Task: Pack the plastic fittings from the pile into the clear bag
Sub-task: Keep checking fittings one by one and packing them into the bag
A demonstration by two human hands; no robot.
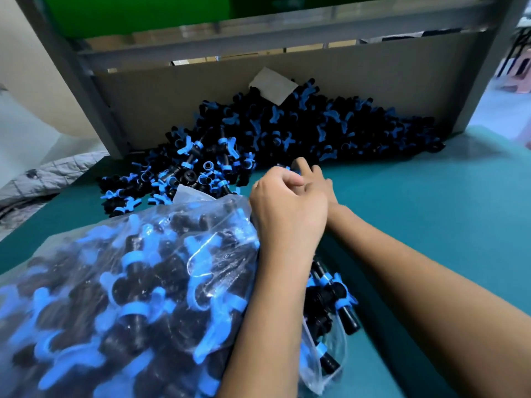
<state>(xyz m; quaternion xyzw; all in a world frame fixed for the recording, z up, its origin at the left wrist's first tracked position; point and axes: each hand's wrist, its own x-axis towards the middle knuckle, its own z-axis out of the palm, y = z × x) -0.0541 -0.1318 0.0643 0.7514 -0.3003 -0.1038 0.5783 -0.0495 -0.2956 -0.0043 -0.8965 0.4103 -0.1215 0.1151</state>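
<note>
Blue-and-black plastic fittings lie heaped against a cardboard panel at the far side of our teal desk, and that pile begins just beyond our fingers. From the head view, our left hand sits at the upper right corner of the clear bag, fingers curled over; it seems to be gripping the bag's mouth or edge, though the plastic between the fingers is hidden, so we cannot say for sure. Our right hand is tucked just behind the left, reaching toward the near edge of the pile, with its fingers curled. A dark piece shows just past its fingertips, but whether they hold a fitting we cannot tell.

The bag lies below and to the left of our fingers, already bulging with fittings. A few loose fittings lie under our forearms, partly in clear plastic at the bag's right edge. A white slip of paper rests on top of the pile, well beyond our fingers.

To do this step well, we judge that the left hand should keep the bag mouth held wide and raised, so the packed pieces do not slide back out. The right should take small handfuls from the near edge of the pile and drop them deep past the opening. The winged blue handles look likely to snag the thin film, so we should feed them in gently.
</note>
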